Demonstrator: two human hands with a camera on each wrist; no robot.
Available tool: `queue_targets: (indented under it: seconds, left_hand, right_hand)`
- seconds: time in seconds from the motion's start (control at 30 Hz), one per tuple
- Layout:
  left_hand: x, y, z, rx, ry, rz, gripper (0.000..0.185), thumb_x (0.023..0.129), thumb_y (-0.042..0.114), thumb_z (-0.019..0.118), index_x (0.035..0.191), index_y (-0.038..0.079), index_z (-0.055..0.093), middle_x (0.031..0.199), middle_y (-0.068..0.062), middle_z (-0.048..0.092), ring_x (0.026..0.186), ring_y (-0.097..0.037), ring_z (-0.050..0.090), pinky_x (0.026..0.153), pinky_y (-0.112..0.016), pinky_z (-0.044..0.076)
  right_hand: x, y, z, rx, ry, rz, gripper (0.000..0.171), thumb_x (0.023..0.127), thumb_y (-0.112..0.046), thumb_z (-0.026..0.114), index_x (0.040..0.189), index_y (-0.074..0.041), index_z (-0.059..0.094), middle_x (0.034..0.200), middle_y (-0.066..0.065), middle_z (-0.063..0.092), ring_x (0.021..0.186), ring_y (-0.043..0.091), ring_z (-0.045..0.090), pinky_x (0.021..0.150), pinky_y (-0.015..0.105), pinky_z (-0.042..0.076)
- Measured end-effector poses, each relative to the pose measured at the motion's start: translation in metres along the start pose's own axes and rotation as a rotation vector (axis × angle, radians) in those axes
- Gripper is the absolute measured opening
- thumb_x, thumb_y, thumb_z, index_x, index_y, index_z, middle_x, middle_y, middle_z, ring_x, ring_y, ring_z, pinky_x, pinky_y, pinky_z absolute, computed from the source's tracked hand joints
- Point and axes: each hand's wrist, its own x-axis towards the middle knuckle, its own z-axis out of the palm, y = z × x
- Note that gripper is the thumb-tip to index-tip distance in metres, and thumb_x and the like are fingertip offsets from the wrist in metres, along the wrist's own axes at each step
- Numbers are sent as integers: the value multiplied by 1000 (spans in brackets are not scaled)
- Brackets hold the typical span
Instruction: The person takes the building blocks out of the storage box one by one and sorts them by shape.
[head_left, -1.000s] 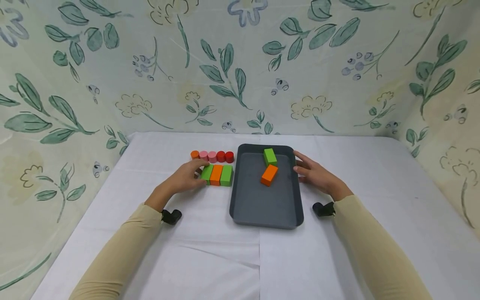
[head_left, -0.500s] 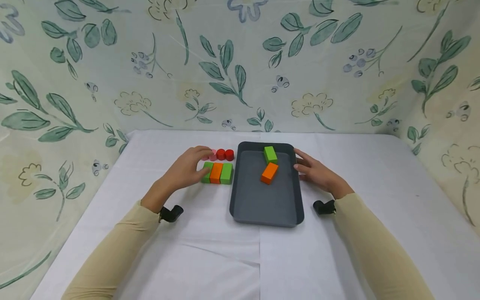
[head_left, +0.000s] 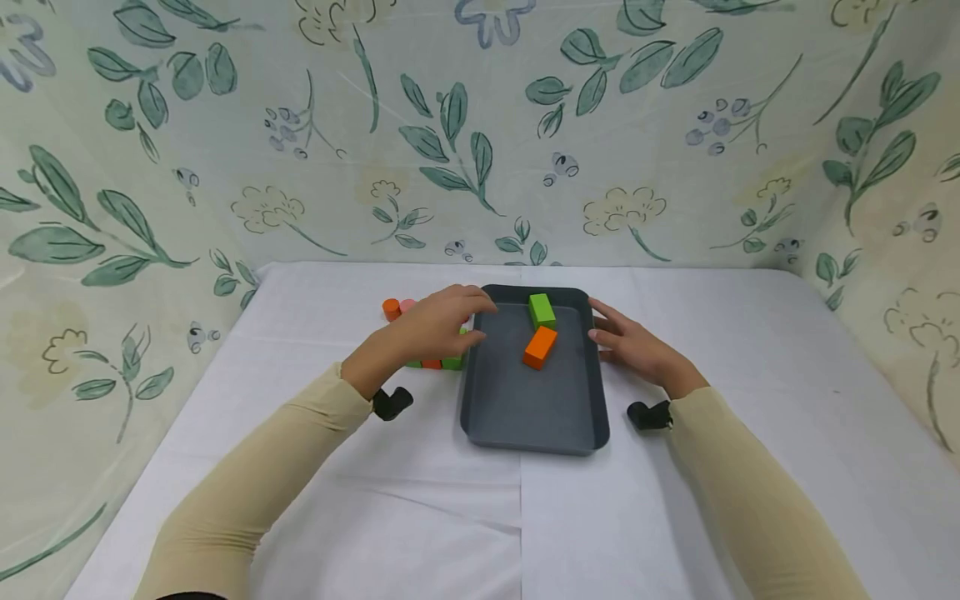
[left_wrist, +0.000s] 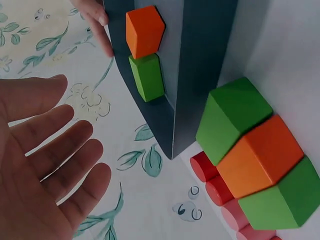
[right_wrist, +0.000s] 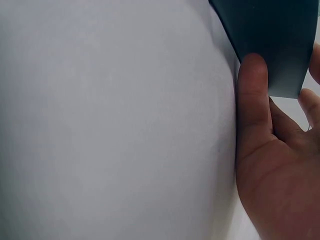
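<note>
While leaf-print walls [head_left: 480, 125] enclose the white table [head_left: 517, 517], both grips stay released beside the tray [head_left: 525, 417].

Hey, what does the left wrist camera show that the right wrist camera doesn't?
Only the left wrist view shows the open left hand, the three blocks in a row, the red cylinders, and the orange block and green block inside the tray. Only the right wrist view shows the right hand with its thumb against the tray's outer wall. Both show the dark grey tray and the white tablecloth.
</note>
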Motion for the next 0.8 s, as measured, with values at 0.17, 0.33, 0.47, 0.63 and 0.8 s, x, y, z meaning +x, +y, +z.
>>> queue_targets:
  seconds: [0.17, 0.33, 0.47, 0.63, 0.8]
  left_hand:
    - [20, 17, 6, 42, -77, 32, 43, 95, 23, 63, 137, 12, 59, 142, -4, 56, 132, -22, 52, 112, -38, 46]
    - [42, 42, 2, 23, -67, 62, 41, 95, 24, 63, 136, 15, 60, 140, -2, 58, 129, -19, 53, 112, -37, 46]
    - [58, 58, 2, -17, -75, 57, 42, 96, 25, 62, 137, 17, 59, 140, -1, 58, 128, -18, 54, 111, -36, 46]
    - [72, 58, 19, -43, -120, 14, 43, 96, 25, 62, 138, 18, 58, 139, 0, 58, 125, -17, 55, 112, -37, 46]
    - [80, 51, 33, -81, -147, -48, 44, 93, 21, 66, 137, 15, 60, 134, -2, 60, 117, -18, 57, 109, -37, 48]
  right_hand:
    - [-1, 0, 0, 9, -2, 4, 72, 105, -27, 46, 160, -36, 0, 168, 16, 7, 151, 42, 23, 119, 56, 30]
    - [-1, 1, -2, 4, -4, 1, 72, 105, -27, 45, 160, -36, 0, 168, 16, 7, 151, 42, 23, 118, 56, 31]
    - [-1, 2, -2, 17, -9, -14, 72, 105, -27, 46, 160, -35, 0, 168, 17, 8, 151, 42, 23, 118, 57, 32]
    - [0, 2, -1, 23, -20, -22, 72, 104, -28, 47, 160, -35, 1, 167, 17, 9, 151, 41, 23, 118, 57, 32]
    - [-1, 1, -1, 15, -14, -20, 71, 105, -28, 46, 160, -36, 1, 168, 17, 10, 151, 42, 23, 118, 58, 32]
